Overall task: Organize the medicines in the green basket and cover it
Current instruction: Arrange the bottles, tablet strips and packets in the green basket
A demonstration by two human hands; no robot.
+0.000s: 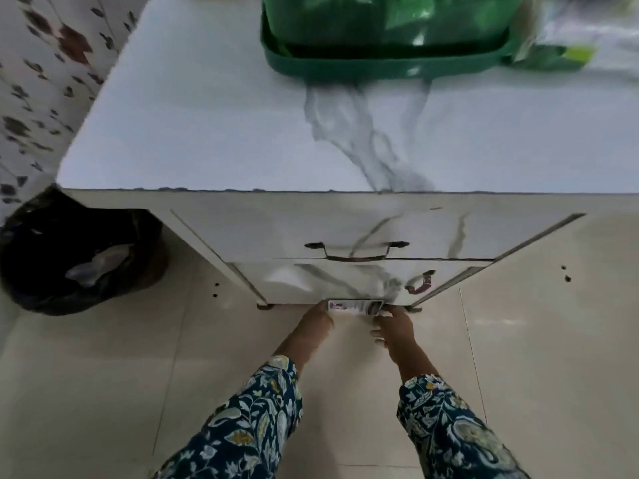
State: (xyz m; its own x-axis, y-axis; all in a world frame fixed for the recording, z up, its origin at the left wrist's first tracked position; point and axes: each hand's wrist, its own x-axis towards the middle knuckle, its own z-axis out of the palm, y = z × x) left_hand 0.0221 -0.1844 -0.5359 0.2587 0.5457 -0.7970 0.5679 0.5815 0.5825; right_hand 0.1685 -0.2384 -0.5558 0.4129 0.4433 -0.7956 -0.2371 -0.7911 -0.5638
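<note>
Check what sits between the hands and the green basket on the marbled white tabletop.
Head view: bare marbled white tabletop, then the cabinet's two drawer fronts. Both hands hold a small white medicine box, far from the green basket.

Green basket (387, 62): plastic, rounded rim, positioned at the far edge of the white marbled surface (207, 133), upright, cut off by the frame top. Green translucent wrapping fills its opening. Medicine box (355, 307): small, flat, white with purple print, lying lengthwise at floor level against the cabinet base, held at both ends.
</note>
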